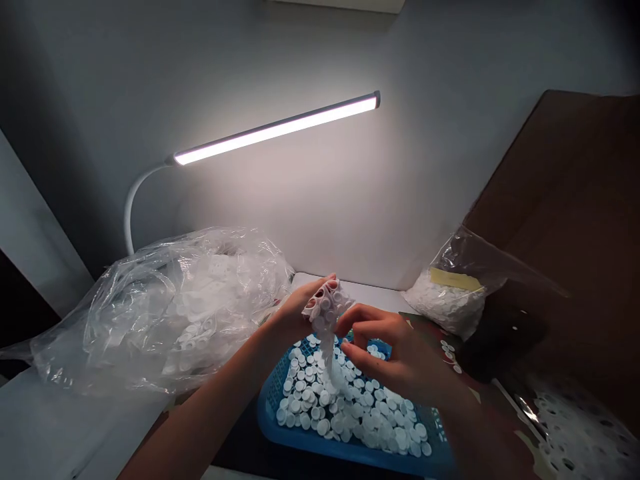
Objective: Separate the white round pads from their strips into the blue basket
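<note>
My left hand [301, 300] is closed on a bunched white sheet [327, 303] with round holes and small discs in it, held up over a blue basket [300, 441]. Just right of the sheet is my right hand [383, 340], fingers bent and thumb apart from the forefinger, with nothing visible between them. Whether its fingertips touch the sheet I cannot tell. A blurred pale strip hangs below the sheet, over many loose white discs [325, 398] spread inside the basket.
On the left lies a large clear plastic bag [215, 300] of white pieces. Another bag [450, 300] with a yellow label stands at the back right. A lit lamp [280, 130] hangs above. Loose discs [450, 357] and perforated white sheets [580, 433] lie on the right.
</note>
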Motion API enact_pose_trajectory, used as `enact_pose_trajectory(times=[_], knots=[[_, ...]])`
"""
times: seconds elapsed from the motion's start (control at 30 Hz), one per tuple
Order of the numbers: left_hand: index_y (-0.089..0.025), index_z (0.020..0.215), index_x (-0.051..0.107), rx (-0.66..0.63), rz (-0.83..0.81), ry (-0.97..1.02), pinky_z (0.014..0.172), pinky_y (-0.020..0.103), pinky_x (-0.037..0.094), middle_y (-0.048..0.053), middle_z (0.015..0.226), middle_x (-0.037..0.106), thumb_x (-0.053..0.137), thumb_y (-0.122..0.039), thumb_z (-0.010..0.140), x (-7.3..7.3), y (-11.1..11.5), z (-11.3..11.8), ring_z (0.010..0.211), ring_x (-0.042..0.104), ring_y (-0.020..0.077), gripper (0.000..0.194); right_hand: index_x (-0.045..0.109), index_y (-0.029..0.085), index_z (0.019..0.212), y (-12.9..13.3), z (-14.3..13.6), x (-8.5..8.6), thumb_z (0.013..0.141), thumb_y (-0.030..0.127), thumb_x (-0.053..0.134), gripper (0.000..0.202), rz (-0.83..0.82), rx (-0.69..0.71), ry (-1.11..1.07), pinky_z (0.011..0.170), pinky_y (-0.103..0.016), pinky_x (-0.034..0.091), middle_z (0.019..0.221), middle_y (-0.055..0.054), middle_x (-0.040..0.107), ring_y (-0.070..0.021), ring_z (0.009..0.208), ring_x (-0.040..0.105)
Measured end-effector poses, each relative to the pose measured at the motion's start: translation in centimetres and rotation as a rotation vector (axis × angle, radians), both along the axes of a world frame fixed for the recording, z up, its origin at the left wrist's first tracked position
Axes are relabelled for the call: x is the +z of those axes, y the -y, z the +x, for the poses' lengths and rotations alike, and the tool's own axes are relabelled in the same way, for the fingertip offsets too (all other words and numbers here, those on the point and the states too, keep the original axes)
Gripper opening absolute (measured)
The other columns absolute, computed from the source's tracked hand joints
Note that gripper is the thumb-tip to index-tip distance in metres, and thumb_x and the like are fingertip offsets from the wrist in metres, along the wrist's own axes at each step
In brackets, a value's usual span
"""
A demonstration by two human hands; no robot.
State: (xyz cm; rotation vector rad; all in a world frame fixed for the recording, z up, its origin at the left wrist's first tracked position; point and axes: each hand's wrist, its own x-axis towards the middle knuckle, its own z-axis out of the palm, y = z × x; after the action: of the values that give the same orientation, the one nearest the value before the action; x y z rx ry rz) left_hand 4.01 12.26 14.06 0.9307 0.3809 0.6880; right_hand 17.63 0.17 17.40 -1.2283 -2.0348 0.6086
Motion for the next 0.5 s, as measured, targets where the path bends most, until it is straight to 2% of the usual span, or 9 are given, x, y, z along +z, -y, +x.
enact_pose_trajectory(times=[0.13,0.2,0.3,0.5], knots=[[-0.016,0.059,0.055,-0.021,-0.040,-0.069,0.046,0.023,0.031,-0.004,0.052,0.042,0.072,-0.034,0.068,0.39,0.62,-0.37,0.046,0.039,0.0074,0.026,0.052,0.021,0.076,-0.71,0.12,-0.47,0.089,0.030,0.053,0.016,0.080,-0.214,0.027,0.059,-0.024,0.046,0.076,0.002,0.058,-0.0108,0.064,0.054],[-0.016,0.058,0.057,-0.040,-0.031,-0.083,0.049,0.024,0.034,-0.003,0.054,0.045,0.070,-0.033,0.070,0.34,0.63,-0.34,0.048,0.041,0.0085,0.025,0.052,0.022,0.086,-0.93,0.07,-0.58,0.089,0.031,0.053,0.009,0.148,-0.302,0.010,0.058,-0.024,0.047,0.078,0.001,0.059,-0.0115,0.064,0.055],[-0.015,0.064,0.061,-0.075,-0.011,-0.069,0.053,0.025,0.038,0.000,0.060,0.053,0.068,-0.035,0.072,0.27,0.53,-0.15,0.053,0.047,0.0103,0.022,0.053,0.022,0.098,-1.00,-0.07,-0.48,0.090,0.029,0.051,0.010,0.220,-0.326,0.038,0.059,-0.025,0.049,0.092,-0.002,0.061,-0.0121,0.068,0.057],[-0.015,0.065,0.062,-0.184,0.008,-0.054,0.057,0.025,0.040,0.001,0.061,0.053,0.062,-0.037,0.077,0.53,0.79,-0.06,0.054,0.048,0.0101,0.025,0.053,0.023,0.106,-1.02,-0.08,-0.31,0.093,0.031,0.048,0.016,0.223,-0.313,0.087,0.059,-0.025,0.050,0.092,-0.003,0.062,-0.0125,0.067,0.059]])
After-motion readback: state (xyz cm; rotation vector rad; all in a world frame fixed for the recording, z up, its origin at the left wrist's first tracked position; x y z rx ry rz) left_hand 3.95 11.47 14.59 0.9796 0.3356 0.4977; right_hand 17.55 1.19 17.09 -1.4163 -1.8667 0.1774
